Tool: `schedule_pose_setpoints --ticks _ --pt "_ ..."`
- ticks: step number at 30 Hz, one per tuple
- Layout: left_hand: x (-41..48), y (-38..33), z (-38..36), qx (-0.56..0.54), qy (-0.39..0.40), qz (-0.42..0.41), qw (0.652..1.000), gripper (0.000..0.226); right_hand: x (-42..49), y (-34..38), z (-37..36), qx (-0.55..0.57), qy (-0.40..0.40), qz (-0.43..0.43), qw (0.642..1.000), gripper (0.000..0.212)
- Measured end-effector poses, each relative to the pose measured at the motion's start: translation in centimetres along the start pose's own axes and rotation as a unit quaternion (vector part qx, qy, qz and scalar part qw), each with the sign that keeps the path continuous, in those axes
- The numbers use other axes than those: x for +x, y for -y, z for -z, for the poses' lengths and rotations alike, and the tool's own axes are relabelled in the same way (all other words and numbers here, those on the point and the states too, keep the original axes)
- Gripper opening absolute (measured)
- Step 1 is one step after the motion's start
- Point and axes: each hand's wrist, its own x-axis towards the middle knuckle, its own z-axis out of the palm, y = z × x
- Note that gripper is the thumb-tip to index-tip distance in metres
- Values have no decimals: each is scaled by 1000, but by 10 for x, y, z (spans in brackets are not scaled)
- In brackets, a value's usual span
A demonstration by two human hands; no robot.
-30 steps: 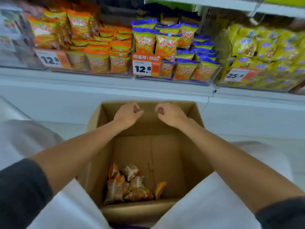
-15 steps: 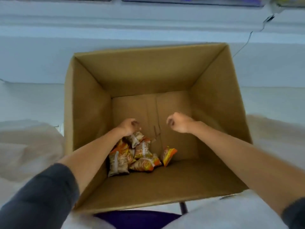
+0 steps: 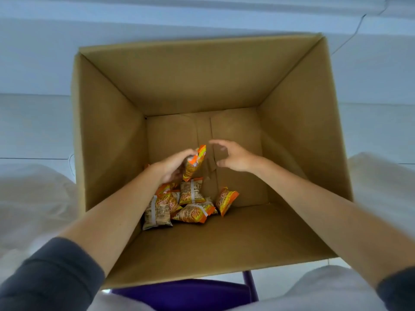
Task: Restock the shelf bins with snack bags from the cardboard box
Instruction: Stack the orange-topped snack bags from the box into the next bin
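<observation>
I look straight down into a deep, open cardboard box [image 3: 107, 131]. Both my arms reach inside it. My left hand [image 3: 173, 164] grips an orange snack bag [image 3: 195, 161] and holds it lifted above the others. Below it, several orange snack bags [image 3: 190, 203] lie in a small heap on the near left of the box floor, and one more bag [image 3: 225, 199] lies slightly apart on the right. My right hand [image 3: 233, 157] hovers beside the lifted bag, fingers and thumb spread, holding nothing. The shelf bins are out of view.
The box sits between my knees, covered in pale cloth [image 3: 33, 198]. A purple stool seat [image 3: 184, 295] shows under the box's near edge. A white shelf base [image 3: 202, 16] runs along the top, and a thin cable [image 3: 350, 39] hangs at the upper right.
My view dropped from the shelf bins into the box. Both hands went down from the rim; the left one took hold of a snack bag and lifted it, the right one spread its fingers.
</observation>
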Motion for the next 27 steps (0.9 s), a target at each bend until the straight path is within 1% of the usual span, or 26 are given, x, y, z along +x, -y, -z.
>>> schedule_pose_setpoints --ticks 1,2,4,5,6,7,9,10,11,12,14,15,16,17,18,19,20,21,22,23,24,25,26,27 --pt "-8 -4 1 -67 53 21 996 52 0 6 3 11 1 7 1000 65" --pt "-14 -8 3 -112 87 34 989 57 0 10 5 21 0 12 1000 61" --pt "-21 -11 9 -150 139 42 978 81 0 13 11 60 1 20 998 36" --pt "-25 -13 11 -156 158 39 974 92 -1 14 13 92 -1 19 996 25" --pt "-30 -14 11 -162 166 30 972 96 -3 15 15 127 -2 16 992 20" --pt "-36 -16 10 -165 159 14 973 92 -4 15 16 159 -3 10 987 20" --pt "-44 -19 7 -151 104 -39 982 70 -3 14 17 201 -8 -3 980 26" --pt "-45 -19 6 -136 67 -66 986 60 -3 15 16 204 -11 -8 979 29" --pt "-47 -21 5 -110 31 -87 990 54 -2 17 15 203 -18 -9 979 31" --pt "-48 -22 4 -69 0 -103 992 51 -2 19 13 210 -26 -5 977 36" --pt "-51 -26 4 56 -46 -124 990 53 -3 23 12 244 -22 16 969 48" --pt "-53 -28 4 113 -52 -133 983 54 -4 25 12 251 -9 27 968 51" --pt "-54 -30 3 137 -51 -144 979 56 -6 27 12 242 1 35 970 49" --pt "-55 -30 2 128 -58 -157 978 59 -6 28 11 226 -3 39 973 43" --pt "-55 -30 0 92 -77 -173 978 64 -5 29 11 222 -24 39 974 34" --pt "-54 -29 0 28 -102 -184 977 69 -4 30 10 240 -50 35 969 25" --pt "-52 -27 0 -53 -112 -181 976 72 -3 29 10 277 -69 24 958 20" --pt "-50 -26 0 -134 -95 -164 973 73 -2 28 10 316 -76 16 946 18" --pt "-47 -24 -1 -202 -61 -141 967 73 0 27 10 341 -73 10 937 19" --pt "-46 -22 -2 -242 -37 -122 962 71 1 25 9 348 -65 4 935 21" --pt "-42 -20 -3 -250 -40 -114 961 67 2 22 7 342 -55 0 938 23" --pt "-38 -17 -4 -237 -75 -115 962 63 4 20 4 325 -44 -5 945 25" --pt "-34 -14 -4 -212 -134 -119 961 59 5 16 -1 285 -33 -8 958 30" --pt "-29 -10 -4 -181 -200 -126 954 55 7 11 -6 220 -18 -7 975 37"
